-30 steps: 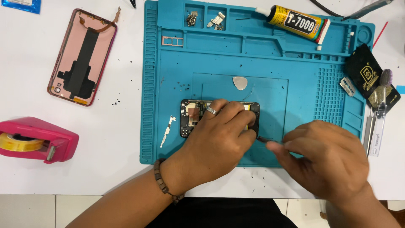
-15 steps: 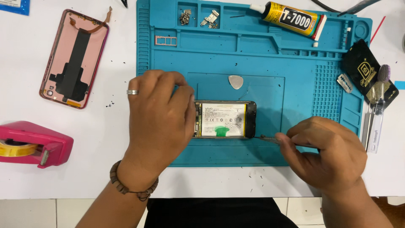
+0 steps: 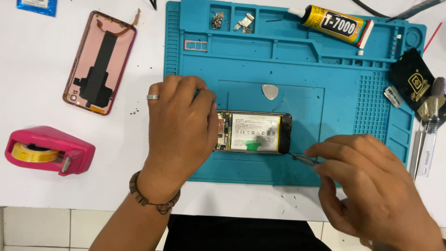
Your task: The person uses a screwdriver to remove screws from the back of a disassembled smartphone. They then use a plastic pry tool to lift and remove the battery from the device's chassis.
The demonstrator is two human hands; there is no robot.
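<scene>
**Left hand slid off the phone, battery now exposed**

Left hand (image 3: 181, 125) has moved left; its curled fingers pin the opened phone (image 3: 253, 132) by the board end on the blue mat (image 3: 297, 60). Right hand (image 3: 371, 186) still pinches a thin tool (image 3: 301, 159) at the phone's lower right corner (prying likely continues).

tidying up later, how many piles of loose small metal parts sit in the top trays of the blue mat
2. One pile of screws in a top tray of the mat, and one pile of small brackets just to its right. More may hide under the hands.
</scene>
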